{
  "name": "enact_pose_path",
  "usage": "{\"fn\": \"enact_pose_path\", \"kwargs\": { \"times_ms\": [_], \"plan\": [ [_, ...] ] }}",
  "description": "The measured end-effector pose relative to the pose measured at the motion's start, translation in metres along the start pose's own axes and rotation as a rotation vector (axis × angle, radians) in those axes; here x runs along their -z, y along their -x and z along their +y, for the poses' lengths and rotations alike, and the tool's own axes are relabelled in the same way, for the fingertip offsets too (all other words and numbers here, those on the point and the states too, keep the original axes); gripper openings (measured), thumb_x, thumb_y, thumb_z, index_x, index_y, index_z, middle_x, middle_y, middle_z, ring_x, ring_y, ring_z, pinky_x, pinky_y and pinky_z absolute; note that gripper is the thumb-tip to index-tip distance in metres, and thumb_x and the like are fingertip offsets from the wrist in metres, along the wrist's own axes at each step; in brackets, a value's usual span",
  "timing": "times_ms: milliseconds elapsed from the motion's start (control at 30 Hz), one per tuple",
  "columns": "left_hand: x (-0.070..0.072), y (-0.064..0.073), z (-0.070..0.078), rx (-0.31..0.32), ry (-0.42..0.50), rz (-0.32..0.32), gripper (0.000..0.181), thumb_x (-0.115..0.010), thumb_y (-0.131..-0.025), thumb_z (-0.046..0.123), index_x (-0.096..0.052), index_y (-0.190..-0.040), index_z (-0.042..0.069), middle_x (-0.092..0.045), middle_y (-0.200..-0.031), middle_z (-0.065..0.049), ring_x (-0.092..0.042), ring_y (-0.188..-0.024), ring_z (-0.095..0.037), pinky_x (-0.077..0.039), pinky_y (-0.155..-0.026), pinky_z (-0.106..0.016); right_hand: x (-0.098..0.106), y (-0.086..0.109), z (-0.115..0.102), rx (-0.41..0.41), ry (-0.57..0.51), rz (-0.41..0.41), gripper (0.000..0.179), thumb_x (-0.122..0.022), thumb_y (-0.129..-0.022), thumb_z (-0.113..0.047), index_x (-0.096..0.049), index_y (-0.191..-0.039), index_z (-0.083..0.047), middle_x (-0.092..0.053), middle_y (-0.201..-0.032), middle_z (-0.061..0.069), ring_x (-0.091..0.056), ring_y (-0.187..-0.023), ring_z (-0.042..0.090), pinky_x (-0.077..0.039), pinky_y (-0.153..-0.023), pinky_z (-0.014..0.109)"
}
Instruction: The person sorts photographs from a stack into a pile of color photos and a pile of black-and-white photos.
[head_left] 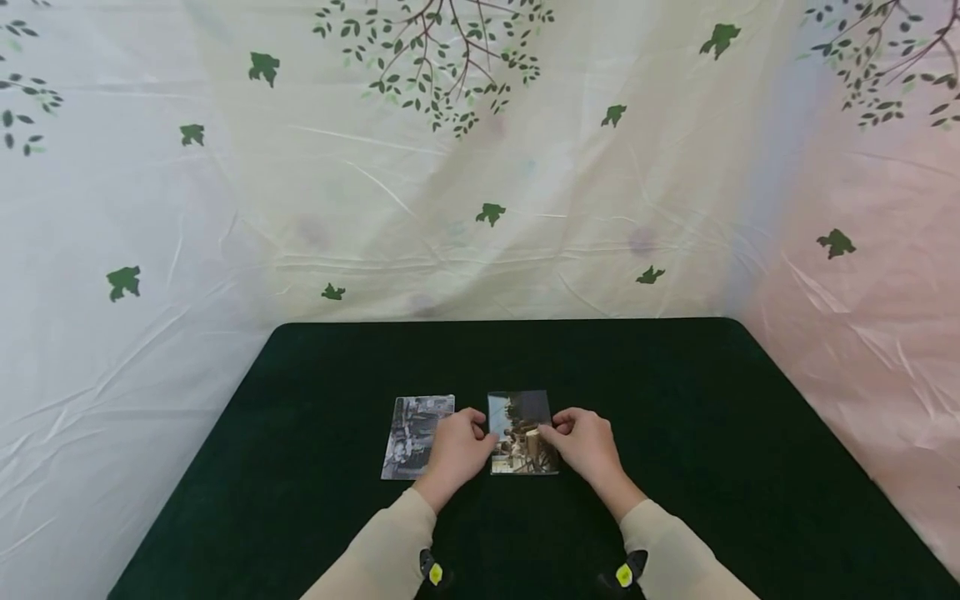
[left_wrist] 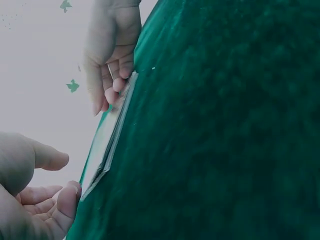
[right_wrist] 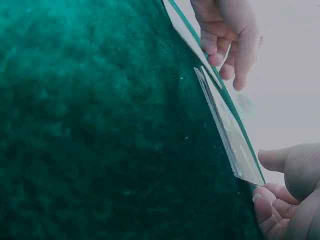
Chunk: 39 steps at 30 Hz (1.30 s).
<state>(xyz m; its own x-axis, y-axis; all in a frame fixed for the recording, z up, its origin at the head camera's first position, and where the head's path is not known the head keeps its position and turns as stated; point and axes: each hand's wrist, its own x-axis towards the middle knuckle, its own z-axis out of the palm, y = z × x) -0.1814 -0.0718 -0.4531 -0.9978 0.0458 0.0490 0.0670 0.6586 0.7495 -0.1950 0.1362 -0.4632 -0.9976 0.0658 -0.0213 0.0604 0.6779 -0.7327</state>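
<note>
Centrally, on the dark green, velvety-looking tabletop (head_left: pixel 637 375), lay a small stack of rectangular picture cards (head_left: pixel 522 429), the top one printed in colour with pale blue, dark and golden-brown patches. It was between the two hands, its long sides running away from the person. The left hand (head_left: pixel 459 448) was at the stack's left edge, its thumb tip at the side of the top card; in the left wrist view the thumb was spread from the loosely bent fingers, and a fingertip met the edge of the stack. The right hand (head_left: pixel 588 446) mirrored it at the right edge, thumb apart from the fingers, fingertips against a corner in the right wrist view. Neither hand was closed round the cards. Both wrist views showed several thin layers along the stack's side. To the left, a separate grey-toned picture card (head_left: pixel 414 433) lay flat, a gap from the stack, its lower right part hidden by the left hand. Cream long sleeves (head_left: pixel 382 542) covered both forearms, each with a black wrist device (head_left: pixel 637 564) bearing a yellow mark. Behind the table hung a pale, creased fabric backdrop (head_left: pixel 337 208) printed with green leaf shapes (head_left: pixel 491 214) and leafy branches (head_left: pixel 450 50).
</note>
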Motion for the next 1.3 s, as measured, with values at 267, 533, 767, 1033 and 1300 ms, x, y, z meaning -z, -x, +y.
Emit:
{"fn": "enact_pose_path", "kwargs": {
  "times_ms": [267, 533, 767, 1033, 1300],
  "plan": [
    [-0.014, 0.001, 0.002, 0.031, -0.002, -0.031, 0.037, -0.077, -0.081, 0.022, -0.066, -0.108, -0.002, -0.061, -0.080, -0.002, -0.054, -0.068, -0.013, -0.046, -0.059, -0.030, -0.004, 0.003, 0.003, 0.006, 0.031, 0.000, 0.032, -0.078, -0.080, -0.030, -0.070, -0.100, -0.006, -0.064, -0.078, 0.001, -0.058, -0.065, 0.012, -0.048, -0.058, 0.029],
    [-0.019, -0.001, 0.002, 0.061, 0.018, -0.036, 0.035, -0.079, -0.079, 0.019, -0.067, -0.107, 0.000, -0.062, -0.080, -0.002, -0.055, -0.069, -0.013, -0.047, -0.059, -0.030, -0.006, 0.002, 0.005, 0.008, 0.047, -0.010, 0.034, -0.080, -0.079, -0.028, -0.069, -0.103, -0.005, -0.063, -0.077, 0.000, -0.057, -0.066, 0.012, -0.048, -0.059, 0.029],
    [-0.021, -0.002, 0.001, 0.060, -0.002, -0.017, 0.037, -0.080, -0.078, 0.019, -0.067, -0.106, -0.001, -0.062, -0.077, -0.001, -0.055, -0.068, -0.012, -0.047, -0.059, -0.029, -0.007, 0.000, 0.007, -0.017, 0.040, -0.020, 0.037, -0.080, -0.078, -0.027, -0.068, -0.105, -0.005, -0.063, -0.078, 0.001, -0.056, -0.067, 0.014, -0.047, -0.059, 0.029],
    [-0.020, -0.002, 0.002, 0.072, -0.003, -0.031, 0.038, -0.080, -0.079, 0.020, -0.067, -0.108, 0.000, -0.061, -0.078, -0.001, -0.054, -0.069, -0.013, -0.047, -0.059, -0.029, -0.007, -0.001, 0.008, -0.030, 0.004, -0.012, 0.036, -0.081, -0.078, -0.026, -0.067, -0.106, -0.007, -0.063, -0.078, 0.001, -0.057, -0.068, 0.015, -0.047, -0.059, 0.030],
    [-0.018, 0.000, 0.004, 0.054, -0.012, -0.025, 0.036, -0.079, -0.080, 0.018, -0.068, -0.108, -0.001, -0.060, -0.079, -0.002, -0.054, -0.069, -0.013, -0.046, -0.059, -0.029, -0.008, 0.000, 0.009, 0.018, -0.003, 0.029, 0.034, -0.081, -0.078, -0.025, -0.069, -0.105, -0.009, -0.062, -0.080, 0.000, -0.056, -0.071, 0.015, -0.046, -0.061, 0.030]
  ]
}}
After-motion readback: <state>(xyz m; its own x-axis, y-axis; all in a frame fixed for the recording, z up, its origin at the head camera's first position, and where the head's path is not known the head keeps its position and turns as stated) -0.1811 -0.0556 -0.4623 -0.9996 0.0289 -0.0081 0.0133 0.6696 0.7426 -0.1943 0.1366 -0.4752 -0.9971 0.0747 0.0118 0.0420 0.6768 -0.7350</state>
